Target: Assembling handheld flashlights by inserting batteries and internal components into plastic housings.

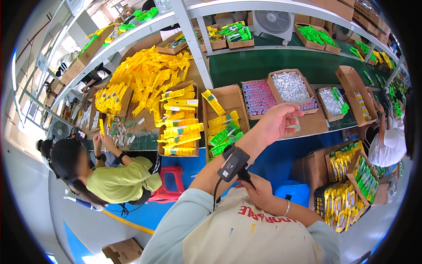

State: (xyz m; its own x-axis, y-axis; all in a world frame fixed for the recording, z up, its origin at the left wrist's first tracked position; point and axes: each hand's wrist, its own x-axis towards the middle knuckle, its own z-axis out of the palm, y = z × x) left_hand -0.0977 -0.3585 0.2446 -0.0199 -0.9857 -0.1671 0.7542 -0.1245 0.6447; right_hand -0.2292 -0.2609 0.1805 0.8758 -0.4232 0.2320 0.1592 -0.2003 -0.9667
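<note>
Black wrist-worn device (pixel 234 163) sitting on the left forearm, raised above the table (pixel 263 66). The right hand (pixel 259 191) is reaching under it, fingers closing on its cable and underside; how firm the grip is cannot be told. The left hand (pixel 279 121) is hanging loosely open, holding nothing, over cardboard boxes (pixel 224 116) of yellow and green packets. Judgement: keeping the forearm steady should ease the adjusting.

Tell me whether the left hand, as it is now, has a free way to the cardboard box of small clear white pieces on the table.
Probably yes: the left hand is raised just before the cardboard box of small clear white pieces, with nothing between them.
</note>
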